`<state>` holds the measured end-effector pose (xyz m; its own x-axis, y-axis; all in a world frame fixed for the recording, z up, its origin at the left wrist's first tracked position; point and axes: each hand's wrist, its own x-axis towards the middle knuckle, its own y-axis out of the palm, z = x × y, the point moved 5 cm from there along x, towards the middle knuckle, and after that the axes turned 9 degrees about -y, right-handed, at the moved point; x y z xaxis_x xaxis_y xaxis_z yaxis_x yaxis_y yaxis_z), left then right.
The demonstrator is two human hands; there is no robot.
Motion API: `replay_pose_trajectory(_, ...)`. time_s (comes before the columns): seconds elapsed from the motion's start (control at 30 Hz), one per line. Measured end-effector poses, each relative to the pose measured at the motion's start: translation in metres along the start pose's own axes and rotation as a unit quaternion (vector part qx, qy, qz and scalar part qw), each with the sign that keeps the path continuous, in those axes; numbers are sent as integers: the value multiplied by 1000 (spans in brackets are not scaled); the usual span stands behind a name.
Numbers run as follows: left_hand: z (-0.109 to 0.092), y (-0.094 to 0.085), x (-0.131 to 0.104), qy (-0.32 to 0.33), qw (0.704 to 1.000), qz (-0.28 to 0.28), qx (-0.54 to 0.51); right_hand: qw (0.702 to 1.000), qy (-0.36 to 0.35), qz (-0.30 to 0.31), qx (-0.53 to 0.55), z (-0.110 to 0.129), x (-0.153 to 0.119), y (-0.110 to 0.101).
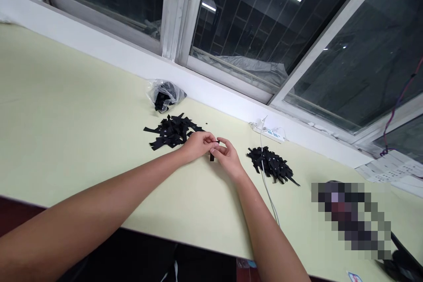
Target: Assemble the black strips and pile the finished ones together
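Between my two hands, over the middle of the pale table (185, 198), is a short black fabric strip (212, 157). My left hand (200, 143) pinches it from the left. My right hand (227, 155) grips it from the other side, with fingertips almost meeting those of the left. One end of the strip hangs below the fingers. Just left of my left hand lies a loose pile of black strips (172, 131), some with small light dots. Another heap of black strips (272, 165) lies to the right of my right hand.
A clear plastic bag (175, 92) with black pieces stands behind the left pile. Near the wall lies a white power strip (269, 133); its cable (269, 194) runs across the right heap to the front. A blurred dark object (350, 216) is at right. Windows (244, 22) line the back.
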<state>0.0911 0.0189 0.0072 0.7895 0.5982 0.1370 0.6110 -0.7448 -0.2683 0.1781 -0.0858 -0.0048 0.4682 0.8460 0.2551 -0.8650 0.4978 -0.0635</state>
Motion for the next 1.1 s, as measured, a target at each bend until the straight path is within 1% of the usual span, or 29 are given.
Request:
replay_pose_trajectory(0.07, 4, 3, 2, -17, 998, 0, -56, 999, 17, -7, 41, -1, 1, -1)
replay_pose_trajectory(0.13, 5, 4, 3, -40, 995, 6, -96, 998, 33, -20, 57, -2, 1, -3)
replay_pose_trajectory(0.27, 3, 9, 2, -61, 985, 28, -158, 995, 56, -69, 34, -4, 0, -8)
replay_pose_trajectory(0.33, 2, 10, 2, -64, 982, 29, -175, 995, 56, -81, 25, -4, 0, -10)
replay_pose_trajectory(0.43, 3, 9, 4, -59, 984, 5, -169, 994, 56, -89, 37, -3, 0, -11)
replay_pose_trajectory(0.57, 7, 5, 8, -45, 988, -32, -147, 989, 75, -98, 81, -4, -1, -10)
replay_pose_trajectory(0.73, 11, 2, 12, -32, 989, -40, -136, 986, 96, -89, 107, -6, -1, -9)
replay_pose_trajectory(0.83, 12, 0, 13, -36, 992, -46, -116, 987, 103, -75, 98, -8, -2, -9)
replay_pose_trajectory(0.9, 12, -1, 13, -46, 991, -47, -113, 994, 75, -63, 56, -6, -2, -9)
replay_pose_trajectory(0.97, 12, -1, 11, -61, 989, -35, -127, 997, 5, -60, -40, 2, -3, -10)
replay_pose_trajectory(1.03, 12, 1, 10, -78, 986, -17, -148, 982, -73, -53, -163, 11, -5, -10)
replay_pose_trajectory(1.1, 11, 3, 8, -96, 983, -9, -159, 957, -126, -45, -257, 18, -7, -8)
